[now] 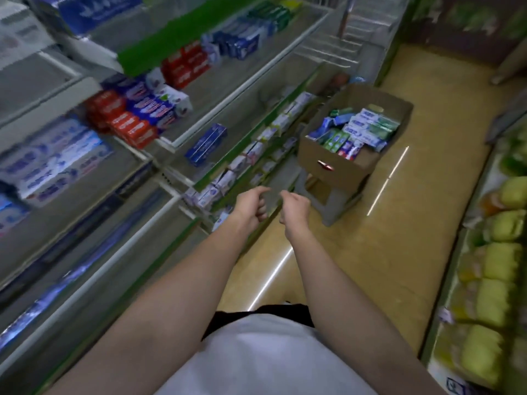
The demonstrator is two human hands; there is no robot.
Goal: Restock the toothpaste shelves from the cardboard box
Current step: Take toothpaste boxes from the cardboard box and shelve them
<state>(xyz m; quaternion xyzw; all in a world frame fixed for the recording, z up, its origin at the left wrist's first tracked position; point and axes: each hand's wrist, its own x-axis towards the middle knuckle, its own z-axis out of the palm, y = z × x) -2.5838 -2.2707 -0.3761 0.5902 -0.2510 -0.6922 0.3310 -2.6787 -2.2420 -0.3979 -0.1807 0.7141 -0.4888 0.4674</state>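
Before the cardboard box (pixel 355 129), both hands (empty)

Both bare forearms are extended forward and slightly converging. The left hand (pixel 251 206) is held with fingers loosely curled and the index finger partly extended; nothing is gripped. The right hand (pixel 295 208) is held just beside it, fingers loosely curled, likewise holding nothing.

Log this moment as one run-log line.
left hand: empty, loosely curled | right hand: empty, loosely curled | cardboard box: on stool, holds toothpaste, untouched
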